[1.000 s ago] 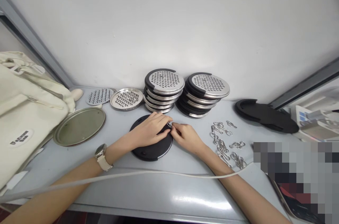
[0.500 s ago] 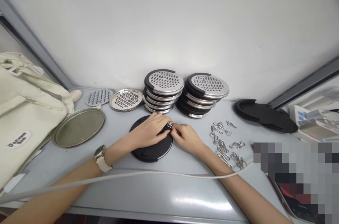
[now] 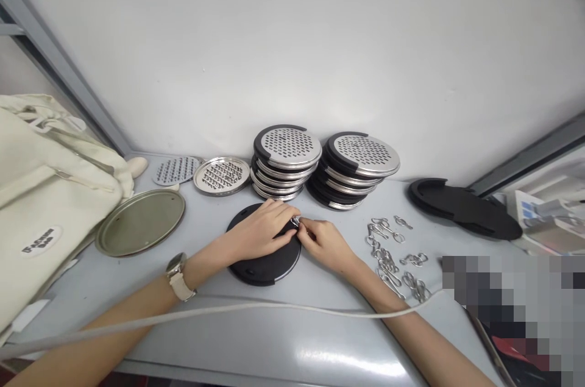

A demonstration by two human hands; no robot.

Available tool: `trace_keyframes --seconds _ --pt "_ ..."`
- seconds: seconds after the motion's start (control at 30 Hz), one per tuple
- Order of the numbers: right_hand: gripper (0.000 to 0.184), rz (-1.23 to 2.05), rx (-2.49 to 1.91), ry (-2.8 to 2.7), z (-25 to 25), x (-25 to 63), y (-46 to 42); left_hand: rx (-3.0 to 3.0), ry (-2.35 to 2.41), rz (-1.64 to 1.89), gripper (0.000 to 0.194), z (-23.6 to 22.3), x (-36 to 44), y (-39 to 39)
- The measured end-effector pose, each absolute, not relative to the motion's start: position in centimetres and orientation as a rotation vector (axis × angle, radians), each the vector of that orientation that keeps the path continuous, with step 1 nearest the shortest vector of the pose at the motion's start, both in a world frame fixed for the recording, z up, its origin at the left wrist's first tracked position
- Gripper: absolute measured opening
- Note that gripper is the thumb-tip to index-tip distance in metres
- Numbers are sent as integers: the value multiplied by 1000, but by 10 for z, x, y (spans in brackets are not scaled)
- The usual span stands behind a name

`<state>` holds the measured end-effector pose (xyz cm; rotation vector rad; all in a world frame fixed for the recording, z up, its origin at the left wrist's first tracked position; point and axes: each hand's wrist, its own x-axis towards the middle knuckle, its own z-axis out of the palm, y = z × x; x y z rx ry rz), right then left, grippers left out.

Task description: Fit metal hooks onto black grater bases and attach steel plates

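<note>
Presently, the disc (image 3: 262,266) is laid flat on the table (image 3: 274,353), black face up, and is partly covered by the left hand (image 3: 258,231), whose grip is kept loose, thumb spread apart from the fingers. At the disc's right edge, a hook (image 3: 295,220) is pinched by the right hand (image 3: 325,245), with thumb and forefinger brought together on the metal; how the hook meets the disc is hidden by the fingers. Just behind the disc, graters are piled in a left stack (image 3: 291,146) and, farther right, a right stack (image 3: 364,153). Behind it to the left, a rimmed grater (image 3: 222,176) and a flat one are set down. To its left, a green plate (image 3: 141,222) is seen, then a bag (image 3: 46,198). To its right, loose hooks (image 3: 386,259) are scattered, and farther right black plates (image 3: 487,215) are overlapped. In front, a cable (image 3: 237,307) is stretched across.
</note>
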<state>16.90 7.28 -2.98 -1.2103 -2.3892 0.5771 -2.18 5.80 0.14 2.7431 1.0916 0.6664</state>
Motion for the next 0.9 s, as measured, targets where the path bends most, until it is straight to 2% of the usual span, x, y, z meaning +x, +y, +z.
trace_keyframes --seconds 0.9 --pt "28 622 -1184 -2356 -33 170 73 2757 1057 635 20 1 -22 59"
